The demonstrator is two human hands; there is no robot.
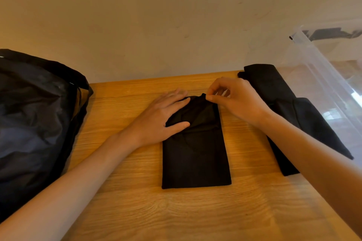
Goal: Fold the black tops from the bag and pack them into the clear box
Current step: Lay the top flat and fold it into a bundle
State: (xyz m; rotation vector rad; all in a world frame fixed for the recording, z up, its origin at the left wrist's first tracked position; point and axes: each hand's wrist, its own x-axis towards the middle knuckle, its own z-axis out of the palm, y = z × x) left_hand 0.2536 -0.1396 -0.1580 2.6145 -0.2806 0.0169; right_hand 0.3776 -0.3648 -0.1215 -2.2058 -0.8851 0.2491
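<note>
A black top (pixel 195 154) lies folded into a narrow upright rectangle in the middle of the wooden table (pixel 176 211). My left hand (pixel 162 117) rests flat on its upper left part, fingers straight. At the top's far edge, my right hand (pixel 235 100) pinches a small bit of the fabric between thumb and forefinger. A second folded black top (pixel 290 107) lies to the right, against the clear box (pixel 329 76). The black bag (pixel 35 119) sits slumped at the left.
The clear box stands at the table's right edge, with something dark showing near its far rim. A plain wall runs along the back of the table. Bare wood stretches in front of the folded top.
</note>
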